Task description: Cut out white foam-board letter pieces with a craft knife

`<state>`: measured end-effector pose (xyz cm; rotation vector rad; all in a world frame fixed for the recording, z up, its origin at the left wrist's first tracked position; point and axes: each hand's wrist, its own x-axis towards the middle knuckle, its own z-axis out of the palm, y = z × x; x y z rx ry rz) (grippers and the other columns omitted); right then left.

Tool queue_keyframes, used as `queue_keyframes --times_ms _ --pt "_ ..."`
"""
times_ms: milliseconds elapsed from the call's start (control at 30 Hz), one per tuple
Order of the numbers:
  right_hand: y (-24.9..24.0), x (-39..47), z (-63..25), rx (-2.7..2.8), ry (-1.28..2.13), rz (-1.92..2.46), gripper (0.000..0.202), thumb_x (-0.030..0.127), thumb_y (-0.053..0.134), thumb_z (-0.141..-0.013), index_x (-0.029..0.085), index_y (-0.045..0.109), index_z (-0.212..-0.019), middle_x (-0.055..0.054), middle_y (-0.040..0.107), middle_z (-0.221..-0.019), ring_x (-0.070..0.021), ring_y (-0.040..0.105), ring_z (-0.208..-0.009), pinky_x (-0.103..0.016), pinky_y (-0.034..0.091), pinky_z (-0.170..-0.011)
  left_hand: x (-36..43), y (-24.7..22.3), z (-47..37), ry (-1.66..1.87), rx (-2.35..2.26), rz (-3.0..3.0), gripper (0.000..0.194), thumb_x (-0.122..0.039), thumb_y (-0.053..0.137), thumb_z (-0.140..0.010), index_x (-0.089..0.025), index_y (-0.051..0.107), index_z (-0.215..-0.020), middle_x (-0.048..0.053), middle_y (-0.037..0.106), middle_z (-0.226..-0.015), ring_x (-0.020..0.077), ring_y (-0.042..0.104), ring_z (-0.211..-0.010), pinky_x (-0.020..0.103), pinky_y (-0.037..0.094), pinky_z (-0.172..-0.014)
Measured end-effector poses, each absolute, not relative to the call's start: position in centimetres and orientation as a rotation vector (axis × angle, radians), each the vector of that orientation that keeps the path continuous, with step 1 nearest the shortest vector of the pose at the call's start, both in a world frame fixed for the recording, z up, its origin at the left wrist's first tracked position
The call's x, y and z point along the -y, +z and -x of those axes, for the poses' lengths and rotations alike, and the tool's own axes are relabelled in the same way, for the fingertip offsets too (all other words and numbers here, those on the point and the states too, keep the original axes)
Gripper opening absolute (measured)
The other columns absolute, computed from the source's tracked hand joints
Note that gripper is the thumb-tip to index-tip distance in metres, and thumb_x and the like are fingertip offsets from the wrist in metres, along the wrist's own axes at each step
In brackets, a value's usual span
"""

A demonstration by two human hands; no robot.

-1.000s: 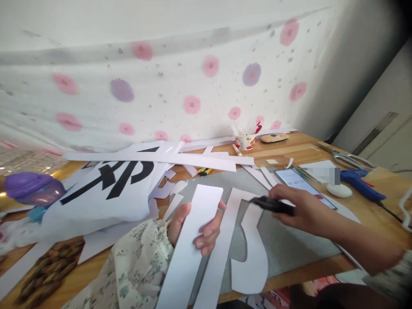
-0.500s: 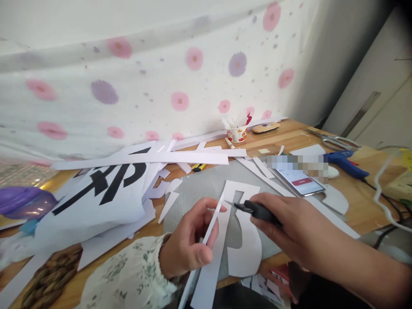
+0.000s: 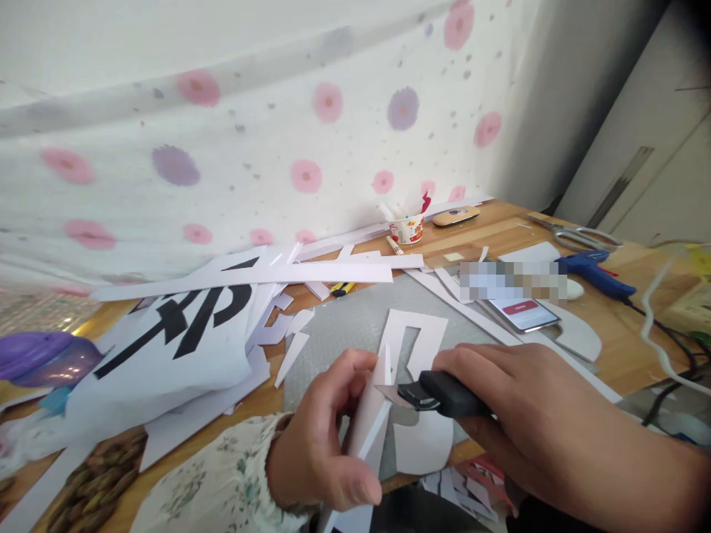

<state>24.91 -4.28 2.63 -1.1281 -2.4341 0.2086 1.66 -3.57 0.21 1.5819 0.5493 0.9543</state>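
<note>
My left hand [image 3: 327, 437] is closed on a white foam-board strip [image 3: 371, 414], held on its edge with thumb and fingers on either side. In my right hand [image 3: 505, 414] is a black utility knife [image 3: 447, 394], its blade out and pointing left. The blade tip meets the upper part of the strip's edge. Below and behind them lies a white cut-out board piece [image 3: 427, 444] with curved and angled openings, on a grey cutting mat [image 3: 333, 363]. The strip partly hides that piece.
Paper with black lettering [image 3: 183, 318] and long white strips [image 3: 249, 278] cover the left. A phone [image 3: 522, 312], blue glue gun [image 3: 597, 272] and scissors [image 3: 583, 235] lie right. A cup of pens [image 3: 406, 229] stands behind; a yellow knife [image 3: 343, 288] lies by the mat.
My right hand has brought the knife lower and left, onto the strip's edge. The strip has turned in my left hand, showing more of its face.
</note>
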Motion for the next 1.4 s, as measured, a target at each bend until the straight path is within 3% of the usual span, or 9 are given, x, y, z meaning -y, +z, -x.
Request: queue_keyframes --times_ms 567,1033,1133,1233,1400 --pt "1.7 3.5 -25.1 2.449 0.071 1.214 0.015 0.013 0.056 -0.078 0.026 0.049 -0.084 0.004 0.061 -0.067 -0.0157 0.055 -0.054 -0.030 0.019 -0.051 4.3 0.1 -1.7 0.990 -0.571 -1.596 0.067 -0.064 0.071 -0.068 -0.020 0.050 -0.114 -0.008 0.045 -0.060 0.0046 0.030 -0.050 0.020 0.028 -0.051" --pt "1.0 1.7 -24.7 2.523 -0.106 1.346 0.009 0.016 0.056 -0.083 0.022 0.050 -0.084 0.001 0.065 -0.068 -0.0186 0.062 -0.055 -0.030 0.016 -0.049 3.9 -0.3 -1.8 0.948 -0.397 -1.484 0.067 -0.059 0.078 -0.064 -0.019 0.054 -0.111 -0.008 0.046 -0.061 0.0000 0.026 -0.045 0.016 0.024 -0.045" --pt "0.2 0.0 -25.0 2.528 -0.199 1.578 0.006 0.023 0.052 -0.089 0.020 0.052 -0.084 -0.003 0.068 -0.066 -0.0202 0.062 -0.052 -0.029 0.013 -0.048 3.7 -0.8 -1.2 0.918 -0.305 -1.418 0.072 -0.057 0.081 -0.060 -0.022 0.051 -0.116 -0.009 0.043 -0.060 -0.0002 0.027 -0.043 0.014 0.022 -0.041" --pt "0.1 -1.0 -25.0 2.455 -0.184 1.711 0.018 0.036 0.047 -0.094 0.020 0.052 -0.085 -0.004 0.068 -0.064 -0.0215 0.063 -0.053 -0.028 0.013 -0.047 3.3 -1.1 -0.6 0.923 -0.316 -1.346 0.066 -0.059 0.071 -0.071 -0.021 0.049 -0.120 -0.007 0.041 -0.062 0.0006 0.027 -0.042 0.014 0.024 -0.040" --pt "1.5 1.1 -24.0 2.384 -0.056 1.505 0.018 0.037 0.045 -0.095 0.023 0.050 -0.086 0.000 0.064 -0.060 -0.0192 0.062 -0.053 -0.028 0.017 -0.047 2.7 -1.6 -0.7 0.927 -0.333 -1.265 0.061 -0.060 0.068 -0.074 -0.021 0.050 -0.118 -0.007 0.040 -0.063 0.0008 0.028 -0.040 0.015 0.028 -0.039"
